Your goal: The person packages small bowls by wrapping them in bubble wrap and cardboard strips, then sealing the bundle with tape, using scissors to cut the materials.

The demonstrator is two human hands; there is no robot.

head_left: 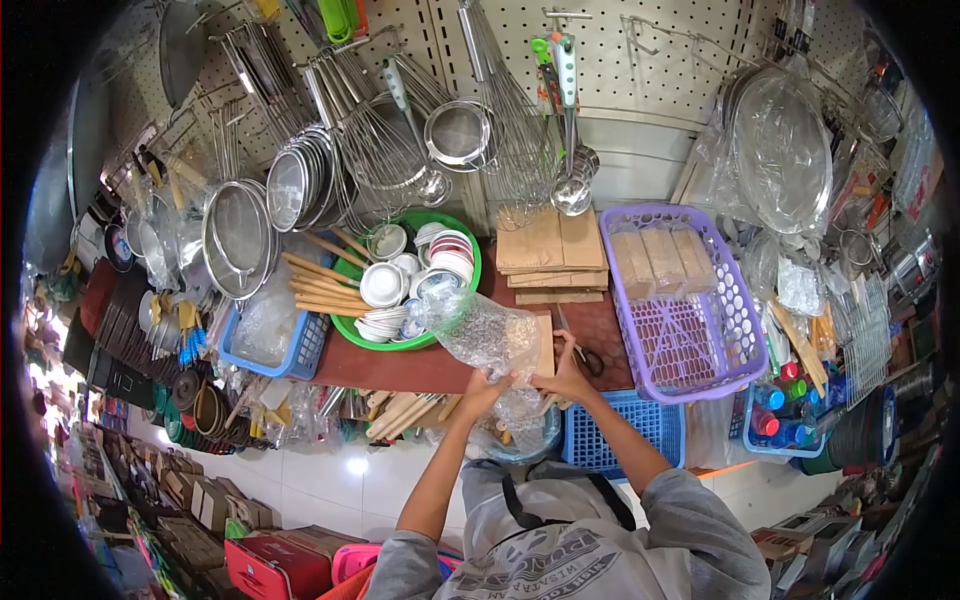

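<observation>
Low in front of my body, my left hand (487, 390) grips the near end of a crinkled sheet of clear bubble wrap (488, 335). Its far end reaches the bowls in the green basin (474, 290). On the right side of the wrap, my right hand (564, 376) has its fingers closed round a small piece of brown cardboard (546, 342). Whether anything lies inside the wrap cannot be made out. Black-handled scissors (594, 363) lie just right of my right hand. White bowls (383, 285) and wooden-handled tools (325, 290) fill the basin.
Flat cardboard pieces (545, 250) are stacked behind my hands. A purple basket (625, 335) on the right holds brown packets (665, 262). A blue basket (615, 425) sits below the red-brown tabletop (400, 370). Whisks (370, 140) and strainers (240, 240) hang above.
</observation>
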